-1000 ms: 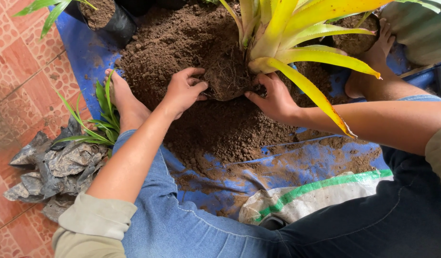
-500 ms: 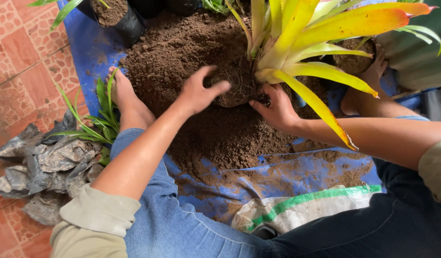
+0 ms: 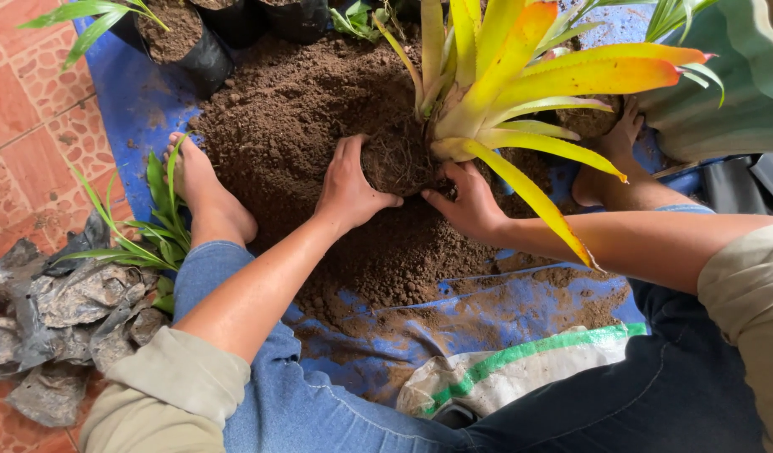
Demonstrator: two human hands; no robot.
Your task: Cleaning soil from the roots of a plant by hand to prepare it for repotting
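Note:
A yellow-green plant (image 3: 504, 75) with long leaves stands in a heap of brown soil (image 3: 303, 117) on a blue tarp (image 3: 127, 92). Its dark root ball (image 3: 399, 159) sits between my two hands. My left hand (image 3: 349, 189) lies flat against the left side of the root ball, fingers pointing up. Cupping the root ball's right side, my right hand (image 3: 466, 205) is partly under a yellow leaf. My bare left foot (image 3: 206, 193) and right foot (image 3: 609, 155) rest at the edges of the soil.
Black grow bags with soil (image 3: 185, 38) stand at the top. A small green plant (image 3: 160, 226) lies beside crumpled grey plastic bags (image 3: 59, 310) on red floor tiles (image 3: 26, 109). A white sack with a green stripe (image 3: 521, 369) lies near my lap.
The view has shifted so the plant and soil sit lower in frame. My left hand has slid from the top of the root ball down onto its left side.

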